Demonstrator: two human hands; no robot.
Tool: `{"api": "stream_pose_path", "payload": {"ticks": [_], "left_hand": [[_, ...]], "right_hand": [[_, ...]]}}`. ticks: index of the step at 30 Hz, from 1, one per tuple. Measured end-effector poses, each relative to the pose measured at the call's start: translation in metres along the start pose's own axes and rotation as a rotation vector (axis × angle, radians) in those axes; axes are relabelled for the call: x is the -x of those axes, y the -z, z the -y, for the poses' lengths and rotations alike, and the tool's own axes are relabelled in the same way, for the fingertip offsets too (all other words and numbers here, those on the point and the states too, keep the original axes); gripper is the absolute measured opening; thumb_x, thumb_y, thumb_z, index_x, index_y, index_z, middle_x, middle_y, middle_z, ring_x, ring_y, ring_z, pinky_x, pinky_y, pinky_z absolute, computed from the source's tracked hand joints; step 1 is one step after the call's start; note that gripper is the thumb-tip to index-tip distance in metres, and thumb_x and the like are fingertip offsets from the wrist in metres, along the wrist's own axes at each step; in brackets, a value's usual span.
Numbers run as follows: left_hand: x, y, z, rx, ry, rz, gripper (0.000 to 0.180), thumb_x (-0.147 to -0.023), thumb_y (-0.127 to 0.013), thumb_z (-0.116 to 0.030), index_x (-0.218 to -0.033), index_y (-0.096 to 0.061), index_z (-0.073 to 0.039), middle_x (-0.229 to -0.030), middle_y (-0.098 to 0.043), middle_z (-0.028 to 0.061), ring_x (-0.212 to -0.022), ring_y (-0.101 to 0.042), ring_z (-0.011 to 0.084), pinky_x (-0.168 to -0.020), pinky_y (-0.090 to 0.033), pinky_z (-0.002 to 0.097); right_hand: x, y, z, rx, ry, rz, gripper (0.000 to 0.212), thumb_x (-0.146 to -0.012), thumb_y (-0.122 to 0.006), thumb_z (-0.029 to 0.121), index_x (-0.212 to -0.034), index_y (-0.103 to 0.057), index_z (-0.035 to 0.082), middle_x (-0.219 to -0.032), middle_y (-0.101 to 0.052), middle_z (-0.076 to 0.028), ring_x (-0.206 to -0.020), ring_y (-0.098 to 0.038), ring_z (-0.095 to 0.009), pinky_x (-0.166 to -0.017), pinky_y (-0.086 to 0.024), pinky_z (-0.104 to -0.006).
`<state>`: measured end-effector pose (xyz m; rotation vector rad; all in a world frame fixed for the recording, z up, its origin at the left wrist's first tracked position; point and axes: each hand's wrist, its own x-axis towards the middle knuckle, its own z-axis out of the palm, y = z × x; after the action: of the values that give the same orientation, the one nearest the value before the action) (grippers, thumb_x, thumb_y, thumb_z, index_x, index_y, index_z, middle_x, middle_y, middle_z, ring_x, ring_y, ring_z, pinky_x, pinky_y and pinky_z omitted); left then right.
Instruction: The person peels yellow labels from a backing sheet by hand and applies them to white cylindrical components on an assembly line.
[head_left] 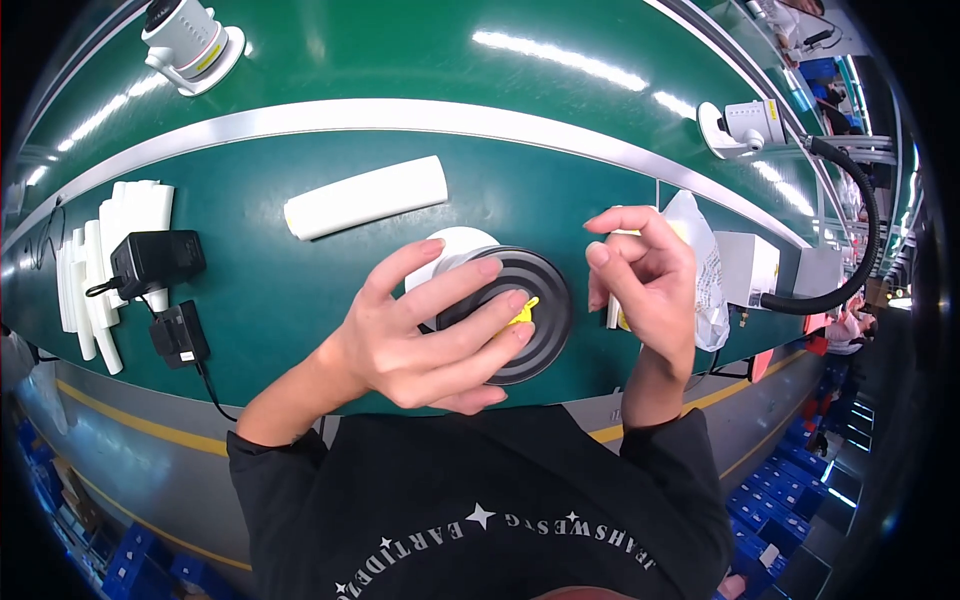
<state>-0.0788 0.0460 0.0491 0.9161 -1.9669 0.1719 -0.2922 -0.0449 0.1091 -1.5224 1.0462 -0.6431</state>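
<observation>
A white device with a round black ribbed base [548, 330] lies on the green table in front of me, its base facing up. My left hand [425, 345] is closed over it from the left, fingers across the base. Under those fingertips shows a small crumpled yellow piece [524, 311], partly hidden. My right hand [648, 275] is raised to the right of the base, apart from it, with fingers curled and thumb close to the index finger. Whatever it may pinch is too small to make out. Behind that hand lies a clear plastic bag [708, 270].
A white roll [368, 197] lies beyond the device. To the left are white tubes [98, 262] and black power adapters [158, 262]. White cameras [190, 48] stand past the pale rail. At right are a white box [748, 268] and a black flexible hose [868, 215].
</observation>
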Motion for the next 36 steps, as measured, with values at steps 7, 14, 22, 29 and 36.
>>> {"api": "stream_pose_path", "payload": {"ticks": [7, 14, 22, 29, 36], "left_hand": [[-0.006, -0.004, 0.0, -0.021, 0.009, 0.034, 0.044, -0.089, -0.041, -0.044, -0.099, -0.069, -0.01, -0.105, -0.066, 0.0015, -0.1, -0.058, 0.0292, -0.097, -0.033, 0.0527], [-0.011, -0.003, 0.002, 0.066, 0.091, 0.059, 0.049, -0.084, -0.048, -0.052, -0.1, -0.069, -0.011, -0.112, -0.06, 0.0096, -0.108, -0.053, 0.0336, -0.096, -0.034, 0.0554], [0.032, -0.024, 0.01, 0.575, 0.456, -0.29, 0.108, -0.067, -0.076, -0.051, -0.146, -0.014, -0.013, -0.148, -0.015, 0.0251, -0.132, -0.032, 0.0367, -0.106, -0.026, 0.052], [0.031, -0.037, 0.004, 1.748, 1.063, -0.28, 0.126, -0.061, -0.07, -0.067, -0.148, 0.007, -0.019, -0.15, -0.015, 0.0204, -0.136, -0.026, 0.0342, -0.109, -0.027, 0.0495], [0.021, -0.05, -0.003, 2.057, 1.128, -0.277, 0.09, -0.08, -0.043, -0.06, -0.15, -0.006, -0.016, -0.135, -0.04, 0.0115, -0.122, -0.042, 0.0246, -0.103, -0.033, 0.04]], "right_hand": [[-0.014, 0.009, -0.052, -0.254, 0.09, 0.252, 0.031, -0.08, -0.059, -0.008, -0.11, -0.054, -0.003, -0.082, -0.062, -0.006, -0.074, -0.06, -0.009, -0.063, -0.048, -0.0201], [-0.035, -0.016, -0.062, -0.066, 0.172, 0.797, 0.102, -0.051, -0.088, 0.015, -0.138, -0.035, 0.0, -0.134, -0.046, -0.013, -0.12, -0.048, -0.022, -0.102, -0.038, -0.0351], [-0.017, -0.014, -0.085, -0.38, 0.417, 0.361, 0.112, -0.052, -0.089, 0.038, -0.141, -0.027, 0.009, -0.126, -0.047, -0.02, -0.121, -0.044, -0.04, -0.1, -0.037, -0.055], [0.001, -0.056, -0.06, -0.819, 0.505, 0.226, 0.12, -0.048, -0.088, 0.051, -0.144, -0.021, 0.025, -0.13, -0.037, -0.016, -0.125, -0.036, -0.039, -0.104, -0.032, -0.0556], [0.023, -0.053, -0.017, -0.869, 0.214, 0.134, 0.098, -0.055, -0.087, 0.043, -0.136, -0.036, 0.024, -0.123, -0.049, -0.024, -0.124, -0.04, -0.039, -0.095, -0.042, -0.0515]]}}
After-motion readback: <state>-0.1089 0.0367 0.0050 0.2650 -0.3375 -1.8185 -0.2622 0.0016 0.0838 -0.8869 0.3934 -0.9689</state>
